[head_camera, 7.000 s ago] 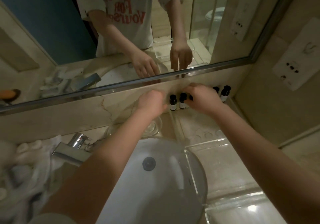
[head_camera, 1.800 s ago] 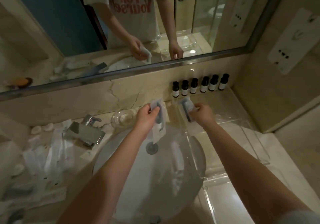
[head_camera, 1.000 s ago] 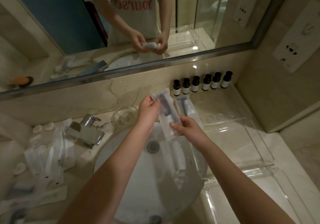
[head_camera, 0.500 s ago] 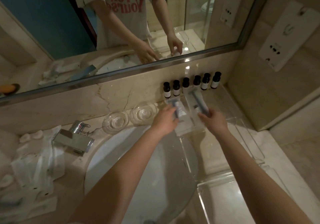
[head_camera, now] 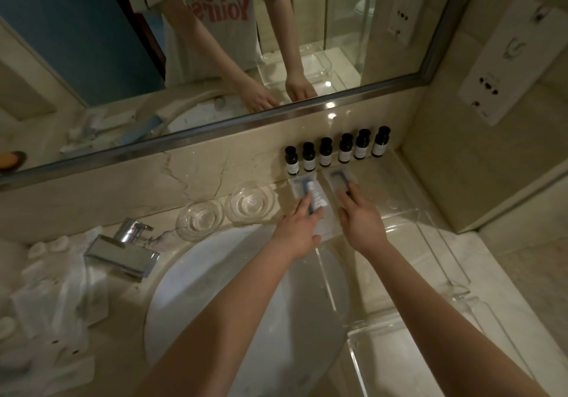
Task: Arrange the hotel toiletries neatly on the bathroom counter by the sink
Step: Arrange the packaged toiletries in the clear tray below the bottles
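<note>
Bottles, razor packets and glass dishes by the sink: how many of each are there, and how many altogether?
Small dark bottles: 6
Razor packets: 2
Round glass dishes: 2
Total: 10

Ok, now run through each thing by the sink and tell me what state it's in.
Six small bottles: capped, upright, in a row.
Left packet: flat, pressed by the left hand.
Right packet: flat, pressed by the right hand.
Two glass dishes: upright, side by side.
Faucet: no water seen running.
</note>
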